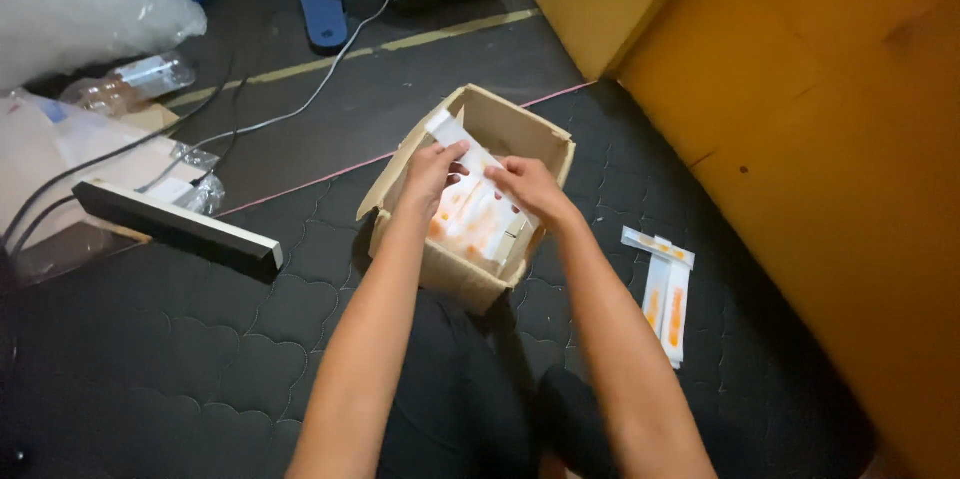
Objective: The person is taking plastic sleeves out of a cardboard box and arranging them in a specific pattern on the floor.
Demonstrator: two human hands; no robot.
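We are partway through handling the flat white-and-orange packets (470,219) stacked in the open cardboard box (520,134) at the centre of the frame, on the dark quilted mat (180,339). Our left hand (432,171) pinches the upper left end of the top packet (462,144), fingers narrow and closed on it, while our right hand (535,189) presses on the same packet further down, fingers curled over its edge. That packet's long axis runs diagonally, from the upper left down toward the lower right, with its far end pointing at the box's back corner. We judge that the next move calls for a steady two-handed grip that keeps the thin packet flat and square with the stack below. Three loose packets (664,289) lie on the mat to the right of the box, well apart from it.
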